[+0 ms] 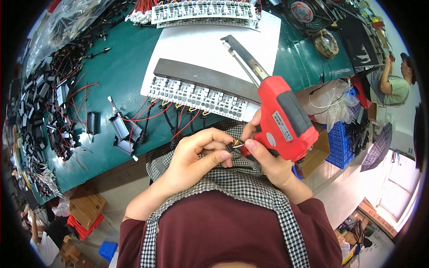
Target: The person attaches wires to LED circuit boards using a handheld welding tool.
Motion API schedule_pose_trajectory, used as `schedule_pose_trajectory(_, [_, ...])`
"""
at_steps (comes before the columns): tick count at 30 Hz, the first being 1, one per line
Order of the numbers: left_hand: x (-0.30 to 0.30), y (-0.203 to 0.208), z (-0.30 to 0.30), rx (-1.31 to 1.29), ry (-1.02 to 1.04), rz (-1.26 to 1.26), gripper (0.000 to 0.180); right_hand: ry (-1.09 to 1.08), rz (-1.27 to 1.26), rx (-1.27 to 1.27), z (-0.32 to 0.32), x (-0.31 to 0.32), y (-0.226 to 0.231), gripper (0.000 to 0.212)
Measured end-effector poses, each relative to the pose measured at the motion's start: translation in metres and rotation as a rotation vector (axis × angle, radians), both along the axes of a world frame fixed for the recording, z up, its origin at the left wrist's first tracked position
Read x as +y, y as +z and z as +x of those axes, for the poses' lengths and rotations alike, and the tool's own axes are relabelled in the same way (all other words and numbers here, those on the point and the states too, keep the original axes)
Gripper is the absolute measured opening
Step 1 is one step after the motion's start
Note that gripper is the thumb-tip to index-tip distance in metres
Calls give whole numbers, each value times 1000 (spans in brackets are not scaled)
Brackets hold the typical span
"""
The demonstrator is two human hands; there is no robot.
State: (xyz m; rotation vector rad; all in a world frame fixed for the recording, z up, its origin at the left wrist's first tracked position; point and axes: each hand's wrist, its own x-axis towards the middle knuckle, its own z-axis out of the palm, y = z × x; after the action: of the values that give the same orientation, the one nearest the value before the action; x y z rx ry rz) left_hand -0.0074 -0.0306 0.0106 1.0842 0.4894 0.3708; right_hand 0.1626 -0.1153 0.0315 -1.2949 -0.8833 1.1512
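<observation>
My left hand (190, 154) is closed, pinching the end of a black cable (229, 147) in front of my apron. Thin coloured wires (238, 144) stick out of that cable end. My right hand (273, 166) is closed round a red and black soldering gun (286, 118), its long tip pointing away over the table. The right thumb and fingertip also meet close by the wires; whether they grip them I cannot tell. Just beyond my hands, a white circuit board strip (196, 97) lies against a dark bar (201, 73), with red wires and black cables hanging from its near edge.
Under the strip is a white sheet (192, 42) on the green table (103, 152). More board strips (203, 13) lie at the back. Black housings (119, 127) and tangled wires spread leftward. A fan (308, 13) and tape roll (325, 43) stand back right. A person (397, 85) works far right.
</observation>
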Motion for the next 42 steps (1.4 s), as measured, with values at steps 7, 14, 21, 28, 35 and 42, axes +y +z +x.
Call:
schedule_pose_trajectory(7, [1,7,3,81,-12,30,21,-7,200,-1,1,3,-12,93])
schedule_pose_trajectory(14, [1,6,4,116,-2,98,20,16,99,21,-1,3,-9,94])
schedule_pose_trajectory(21, [1,2,3,92,-37,102,17,59,-61,213,2,1,-7,94])
schedule_pose_trajectory(28, [0,8,6,117,-33,106,13,-16,-32,176,-5,3,-10,92])
schedule_pose_trajectory(35, [2,7,4,134,-18,9,20,-73,-69,106,-2,6,-3,35])
schedule_pose_trajectory(42, [1,7,3,109,-2,12,23,-75,-109,178,-3,6,-7,91])
